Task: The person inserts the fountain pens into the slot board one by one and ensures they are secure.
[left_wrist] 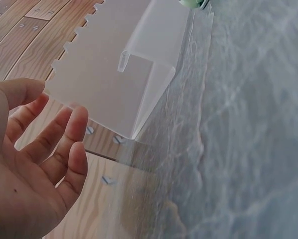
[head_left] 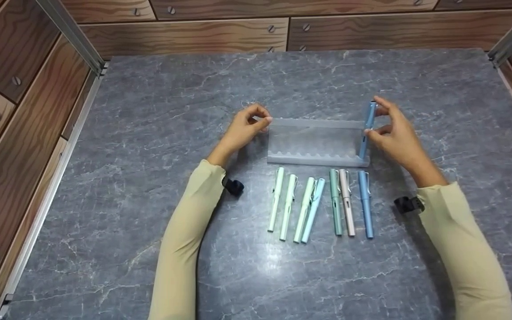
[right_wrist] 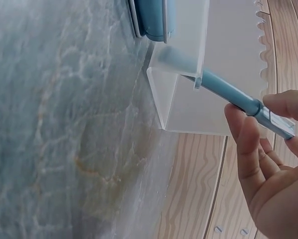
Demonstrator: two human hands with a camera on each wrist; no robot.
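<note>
A translucent pen stand (head_left: 314, 138) with notched edges rises from the grey table. My left hand (head_left: 246, 126) pinches its upper left corner between thumb and index finger; the other fingers (left_wrist: 72, 169) are loosely bent beside it. At the stand's opposite end, my right hand (head_left: 394, 133) holds a blue fountain pen (head_left: 371, 114) near its upper end, between thumb and fingers. This pen leans along the stand, and its lower end (right_wrist: 176, 60) sits behind the translucent front lip, seen blurred through it in the right wrist view.
In front of the stand lie several capped pens: pale green ones (head_left: 276, 200), a light blue one (head_left: 313, 211), a dark green one (head_left: 335, 202), a greyish-pink one (head_left: 347, 202) and a blue one (head_left: 365, 204). Wood-patterned panels (head_left: 185, 38) border the marbled table (head_left: 171, 89).
</note>
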